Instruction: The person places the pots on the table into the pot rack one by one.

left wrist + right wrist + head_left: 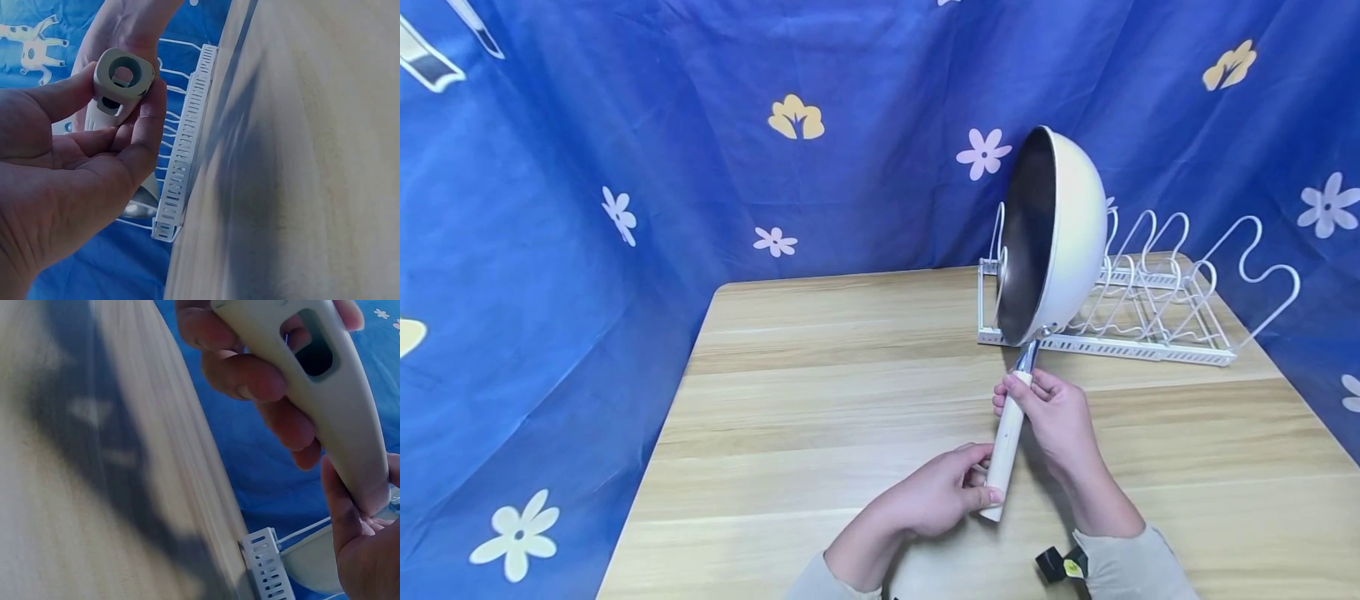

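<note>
Cream-coloured, dark-lined round pan, tilting on edge above the white wire rack on the wooden bench, is being held by its handle in the left hand and right hand, both curled around it, and is likely risking a twist and clatter against the wires.

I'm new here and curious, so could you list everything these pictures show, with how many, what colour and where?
Pan: one, cream outside, dark inside, held on edge at the left end of the rack.
Pan handle: one, cream, slanting down towards the person.
Rack: one, white wire, at the table's far right.
Table: one, light wood.
Cloth backdrop: one, blue with flowers, behind and beside the table.
Left hand: one, grips the handle's end.
Right hand: one, grips the handle higher up.
</note>
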`<state>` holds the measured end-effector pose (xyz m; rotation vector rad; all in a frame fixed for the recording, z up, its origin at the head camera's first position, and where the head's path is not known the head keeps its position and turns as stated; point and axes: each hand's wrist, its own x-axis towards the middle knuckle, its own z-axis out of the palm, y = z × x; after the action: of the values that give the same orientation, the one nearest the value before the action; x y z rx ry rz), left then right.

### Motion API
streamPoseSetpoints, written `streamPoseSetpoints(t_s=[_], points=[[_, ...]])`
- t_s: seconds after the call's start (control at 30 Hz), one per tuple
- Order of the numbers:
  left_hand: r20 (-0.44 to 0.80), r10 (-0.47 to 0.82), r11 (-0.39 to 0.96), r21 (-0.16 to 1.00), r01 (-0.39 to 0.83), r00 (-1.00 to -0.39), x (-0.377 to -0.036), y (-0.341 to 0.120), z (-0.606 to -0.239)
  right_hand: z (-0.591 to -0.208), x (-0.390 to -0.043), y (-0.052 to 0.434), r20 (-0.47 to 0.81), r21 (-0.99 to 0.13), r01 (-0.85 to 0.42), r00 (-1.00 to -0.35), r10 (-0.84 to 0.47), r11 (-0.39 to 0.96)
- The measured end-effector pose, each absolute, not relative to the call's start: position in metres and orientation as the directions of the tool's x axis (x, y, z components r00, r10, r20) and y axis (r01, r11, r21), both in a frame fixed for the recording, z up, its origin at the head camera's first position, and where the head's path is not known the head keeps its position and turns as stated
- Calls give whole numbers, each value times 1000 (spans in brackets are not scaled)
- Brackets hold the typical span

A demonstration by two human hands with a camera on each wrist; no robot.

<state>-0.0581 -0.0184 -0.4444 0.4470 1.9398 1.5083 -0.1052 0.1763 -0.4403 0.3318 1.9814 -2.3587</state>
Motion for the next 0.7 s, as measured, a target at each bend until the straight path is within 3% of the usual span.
streamPoseSetpoints(t_s=[0.7], points=[[-285, 603, 282, 950, -135, -745, -79, -22, -449, -445, -118, 174, -191, -962, 177, -981, 46, -208]])
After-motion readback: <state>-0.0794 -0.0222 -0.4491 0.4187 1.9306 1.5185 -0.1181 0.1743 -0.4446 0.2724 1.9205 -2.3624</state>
